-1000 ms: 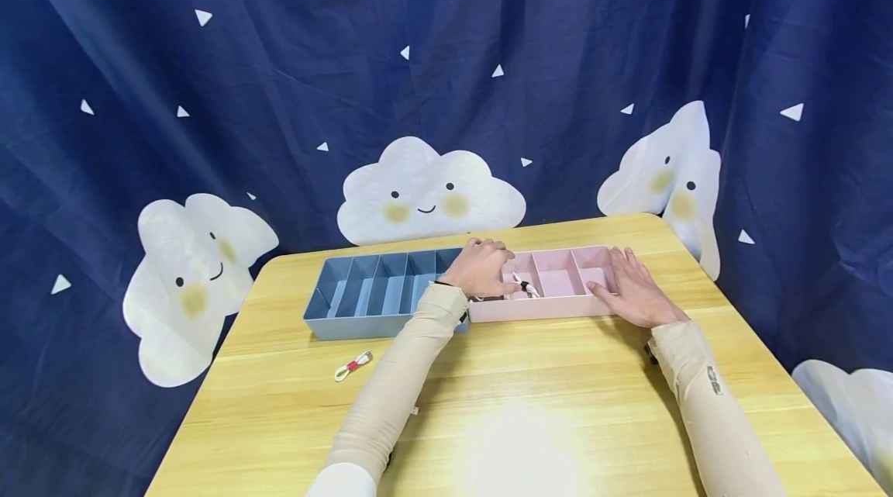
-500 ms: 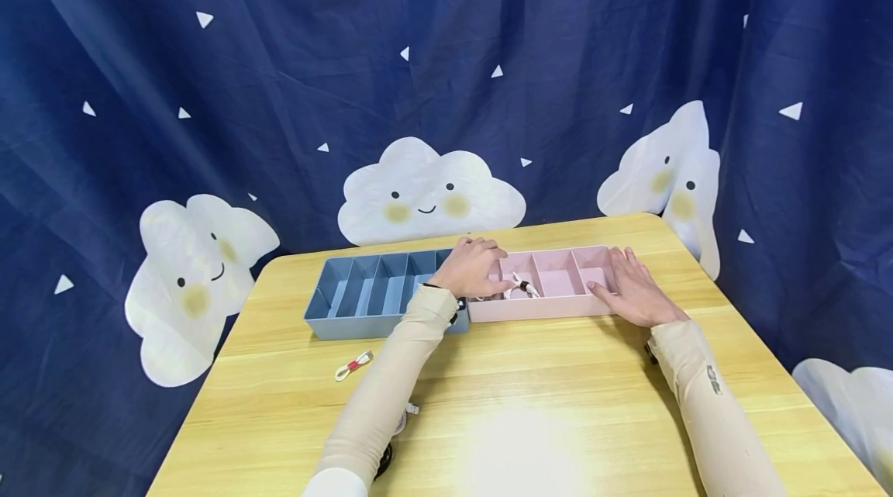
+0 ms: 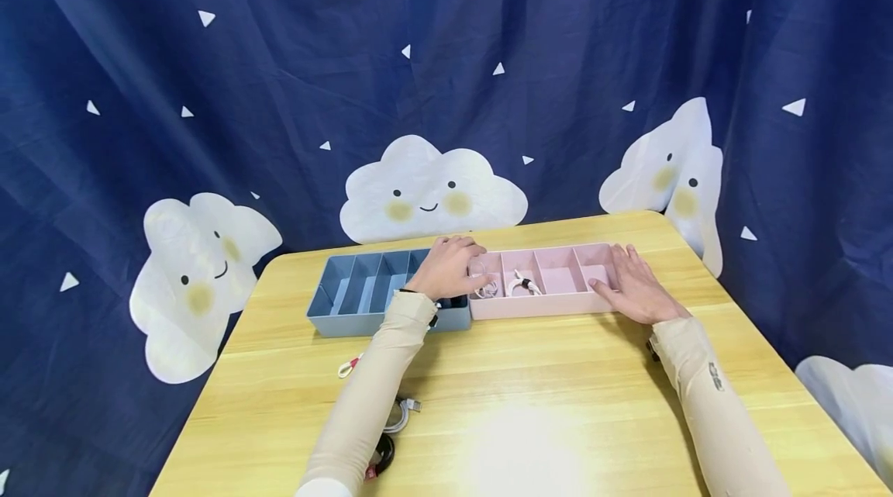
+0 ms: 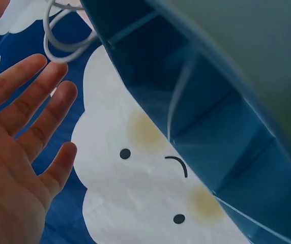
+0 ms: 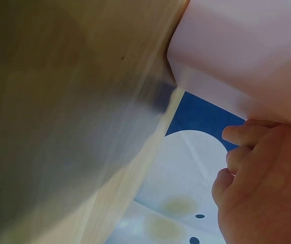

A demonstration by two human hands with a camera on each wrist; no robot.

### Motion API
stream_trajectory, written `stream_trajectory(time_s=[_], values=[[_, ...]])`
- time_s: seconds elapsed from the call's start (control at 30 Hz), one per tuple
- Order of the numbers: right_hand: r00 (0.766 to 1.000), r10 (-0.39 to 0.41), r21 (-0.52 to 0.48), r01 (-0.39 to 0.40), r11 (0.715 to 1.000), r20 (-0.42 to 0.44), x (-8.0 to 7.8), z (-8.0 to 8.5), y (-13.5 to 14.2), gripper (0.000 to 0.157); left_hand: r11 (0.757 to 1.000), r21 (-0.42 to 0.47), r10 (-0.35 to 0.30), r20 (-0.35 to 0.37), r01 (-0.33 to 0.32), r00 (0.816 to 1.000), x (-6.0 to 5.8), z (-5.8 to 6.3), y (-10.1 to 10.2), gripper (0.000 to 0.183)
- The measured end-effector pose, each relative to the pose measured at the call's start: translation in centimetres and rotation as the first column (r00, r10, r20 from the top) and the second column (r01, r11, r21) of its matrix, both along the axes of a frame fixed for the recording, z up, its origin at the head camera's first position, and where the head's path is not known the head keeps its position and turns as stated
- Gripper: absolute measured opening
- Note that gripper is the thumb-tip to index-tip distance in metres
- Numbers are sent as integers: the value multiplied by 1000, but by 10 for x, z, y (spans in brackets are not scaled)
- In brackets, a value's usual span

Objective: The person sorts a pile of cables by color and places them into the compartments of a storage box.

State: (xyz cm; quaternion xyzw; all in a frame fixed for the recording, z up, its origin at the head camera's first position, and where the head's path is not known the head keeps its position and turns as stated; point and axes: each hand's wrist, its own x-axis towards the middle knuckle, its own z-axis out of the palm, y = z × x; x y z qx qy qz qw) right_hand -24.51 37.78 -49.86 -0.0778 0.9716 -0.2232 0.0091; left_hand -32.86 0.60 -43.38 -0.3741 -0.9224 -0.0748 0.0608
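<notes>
My left hand hovers over the seam between the blue divided box and the pink divided box. In the left wrist view its fingers are spread and relaxed, nothing between them, beside a coiled white cable. That cable lies in the pink box's leftmost compartment. A second white cable with a black tie occupies the compartment to its right. My right hand holds the pink box's right end, thumb over the wall and fingers outside, also seen against the pink wall in the right wrist view.
On the wooden table, a white cable with a red tie, a grey cable and a black cable lie near the left forearm, which partly covers them. A navy curtain with clouds hangs behind the table.
My left hand has drawn leftward from the pink box toward the blue one, uncovering the coiled white cable in the leftmost pink compartment. The right hand keeps its place.
</notes>
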Motion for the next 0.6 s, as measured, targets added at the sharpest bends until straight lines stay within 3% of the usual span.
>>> stream_trajectory(time_s=[0.4, 0.6], values=[[999, 13, 14, -13, 1000, -35, -5, 1, 6, 95, 992, 121, 52, -52, -46, 997, 9, 5, -45, 60], [999, 17, 7, -17, 1000, -34, -14, -2, 0, 94, 980, 170, 114, -56, -103, 992, 25, 6, -74, 57]])
